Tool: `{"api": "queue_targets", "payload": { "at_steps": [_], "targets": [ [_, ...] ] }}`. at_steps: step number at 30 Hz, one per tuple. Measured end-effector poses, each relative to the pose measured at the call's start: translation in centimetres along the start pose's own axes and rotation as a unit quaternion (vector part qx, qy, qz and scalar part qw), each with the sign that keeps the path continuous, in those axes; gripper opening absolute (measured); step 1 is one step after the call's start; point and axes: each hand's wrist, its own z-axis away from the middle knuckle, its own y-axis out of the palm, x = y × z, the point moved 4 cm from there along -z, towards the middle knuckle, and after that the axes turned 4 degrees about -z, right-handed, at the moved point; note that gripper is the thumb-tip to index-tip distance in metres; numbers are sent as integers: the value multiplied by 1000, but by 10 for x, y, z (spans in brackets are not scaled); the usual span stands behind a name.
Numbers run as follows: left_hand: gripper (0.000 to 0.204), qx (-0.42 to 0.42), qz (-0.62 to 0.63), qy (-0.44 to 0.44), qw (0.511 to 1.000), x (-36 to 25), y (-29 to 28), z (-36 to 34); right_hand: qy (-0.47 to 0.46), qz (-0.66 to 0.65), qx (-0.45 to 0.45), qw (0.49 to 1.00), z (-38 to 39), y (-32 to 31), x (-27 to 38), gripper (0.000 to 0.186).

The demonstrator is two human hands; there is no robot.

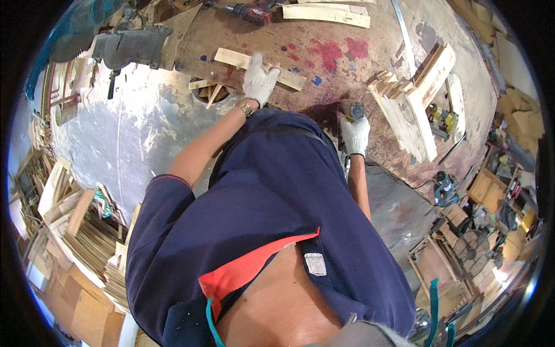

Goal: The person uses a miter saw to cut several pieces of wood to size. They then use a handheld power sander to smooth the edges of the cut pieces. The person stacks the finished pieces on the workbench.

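My left hand point(260, 80), in a white knit glove with a wristwatch behind it, grips a narrow pale wooden strip point(231, 58) across its middle. The strip lies slantwise on the brown worktable point(266, 37). To the right, near the table's front edge, my right hand point(354, 134), also gloved, is closed round a power tool with a yellow-green and black round end point(355, 110). Most of its body is hidden by the hand and shadow, so its exact kind cannot be told. The tool and the strip are apart.
Pale wooden pieces point(404, 110) are stacked at right, beside another yellow-green tool point(442, 118). A red and black cordless drill point(254, 11) and curved boards point(326, 15) lie at the far side. A dark vise point(130, 47) stands far left. A hole point(218, 92) holds wood scraps.
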Motion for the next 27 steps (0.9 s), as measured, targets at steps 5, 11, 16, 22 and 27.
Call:
{"api": "queue_targets", "payload": {
  "at_steps": [5,11,16,22,27],
  "targets": [
    [61,-68,-336,168,924,-9,18,-44,-56,-28,127,990,-13,10,64,44],
    [67,-117,-421,229,870,10,40,-48,-80,39,192,977,-28,35,108,45],
    [65,-96,-411,230,877,8,42,-47,-119,133,191,965,-29,45,127,42],
    [60,-102,-406,212,883,15,44,-52,-171,81,184,965,-22,55,151,39],
    [58,-112,-383,230,887,15,45,-51,-146,91,201,964,-32,56,150,44]
  ]
}}
